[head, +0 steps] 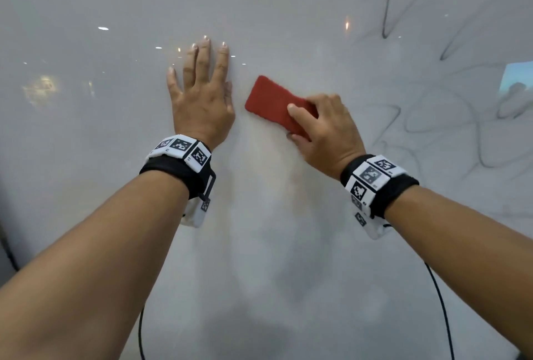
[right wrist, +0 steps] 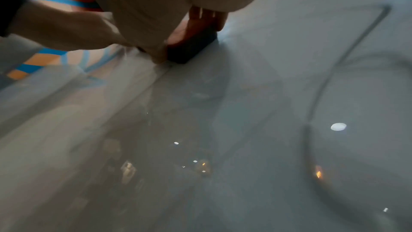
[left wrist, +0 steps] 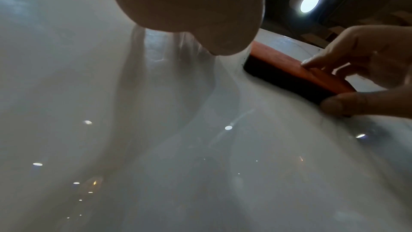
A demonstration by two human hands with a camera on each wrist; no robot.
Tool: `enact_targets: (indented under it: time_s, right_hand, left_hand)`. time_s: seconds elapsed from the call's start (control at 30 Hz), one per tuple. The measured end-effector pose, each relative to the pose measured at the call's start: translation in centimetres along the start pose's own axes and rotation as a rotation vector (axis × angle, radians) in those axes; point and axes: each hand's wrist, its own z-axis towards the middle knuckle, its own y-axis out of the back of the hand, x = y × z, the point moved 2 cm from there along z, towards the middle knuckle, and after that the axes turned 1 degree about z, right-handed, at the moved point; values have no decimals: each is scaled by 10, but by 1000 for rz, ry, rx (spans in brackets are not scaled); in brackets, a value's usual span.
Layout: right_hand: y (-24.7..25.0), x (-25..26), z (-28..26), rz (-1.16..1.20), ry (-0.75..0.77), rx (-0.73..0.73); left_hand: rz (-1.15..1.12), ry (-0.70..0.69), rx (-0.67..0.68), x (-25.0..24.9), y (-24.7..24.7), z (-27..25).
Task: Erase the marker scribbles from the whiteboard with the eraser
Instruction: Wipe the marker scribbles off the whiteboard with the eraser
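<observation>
The glossy whiteboard (head: 288, 215) fills the head view. My right hand (head: 323, 126) grips a red eraser (head: 271, 101) with a dark felt underside and holds it flat against the board. The eraser (left wrist: 296, 70) also shows in the left wrist view, pinched between the fingers and thumb of my right hand (left wrist: 361, 75). My left hand (head: 202, 91) lies flat on the board just left of the eraser, fingers straight. Grey marker scribbles (head: 432, 117) cover the right part of the board, and a curved marker line (right wrist: 330, 80) shows in the right wrist view.
Ceiling lights reflect in the board's surface. Black cables (head: 441, 310) hang below both wrists. A ceiling lamp (left wrist: 308, 1) shows beyond the board's top edge. The board left of and below my hands bears no marks.
</observation>
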Motion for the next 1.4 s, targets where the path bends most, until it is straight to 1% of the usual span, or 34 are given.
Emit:
enact_targets:
  time_s: [0.03, 0.07, 0.1, 0.17, 0.2, 0.23, 0.27, 0.33, 0.37, 0.4, 0.43, 0.47, 0.53, 0.57, 0.6, 0.63, 0.73, 0.8, 0.9, 0.97, 1.03, 1.1, 1.17, 1.27, 1.3, 1.33, 1.4]
  right_hand:
    - [4, -6, 4, -16, 24, 11]
    - [10, -13, 10, -41, 6, 1]
    - [16, -19, 18, -53, -59, -40]
    - [24, -21, 25, -37, -256, -138]
    - [21, -13, 20, -21, -326, -160]
    - [14, 0, 11, -3, -347, -151]
    - [4, 15, -2, 14, -308, -107]
    - [-14, 39, -32, 19, -102, 48]
    - [-16, 40, -40, 9, -8, 137]
    - [-12, 34, -39, 2, 55, 181]
    - [-7, 25, -32, -12, 83, 178]
    - [0, 14, -22, -20, 59, 144]
    - [14, -3, -2, -3, -110, 8]
    - [17, -5, 1, 12, -197, -35]
    - [14, -1, -3, 25, -250, -53]
    - [9, 8, -12, 35, -270, -38]
    - [-10, 35, -45, 66, -205, 110]
    - [-12, 40, -47, 115, -243, 171]
    - [-10, 51, -38, 182, -356, 203]
    - [-11, 59, -38, 256, -377, 208]
    - [-10, 58, -44, 369, -329, 187]
    - [-6, 45, -49, 383, -234, 158]
    - [4, 25, -48, 285, -191, 73]
    - [23, -12, -41, 113, -255, -104]
    - [28, -24, -39, 63, -271, -130]
    - [32, -32, -39, 19, -282, -126]
    - [33, -43, -43, -53, -295, -81]
  left_hand:
    - [-3, 2, 1, 1, 0, -2]
    - [-2, 2, 0, 1, 0, -5]
    - [0, -1, 0, 1, -1, -7]
    - [-3, -3, 1, 1, -2, -13]
    - [-4, -2, -1, 1, -3, -15]
    - [1, 0, -6, 1, -3, -18]
    - [5, 1, -9, 2, -3, -20]
    - [9, -3, -11, 3, -3, -24]
    - [13, -11, -10, 4, -2, -26]
    - [18, -19, -8, 5, -2, -27]
    - [22, -25, -5, 7, -2, -29]
    - [26, -21, -2, 8, -2, -32]
    - [42, 16, 9, 9, -2, -39]
    - [48, 43, 13, 8, -2, -44]
    - [40, 69, 15, 5, -2, -48]
    - [11, 97, 18, 2, -1, -51]
    - [-200, 194, 72, -9, -1, -58]
    - [-324, 235, 125, -20, -2, -66]
    - [-434, 208, 150, -45, 2, -78]
    - [-481, 178, 151, -63, 5, -80]
    - [-477, 173, 156, -74, 5, -79]
    - [-426, 170, 177, -76, 1, -80]
    - [-362, 123, 196, -77, -5, -87]
    - [-298, 2, 159, -80, -9, -98]
    - [-276, -64, 133, -82, -12, -102]
    - [-248, -152, 99, -84, -15, -106]
    - [-179, -392, 30, -86, -25, -116]
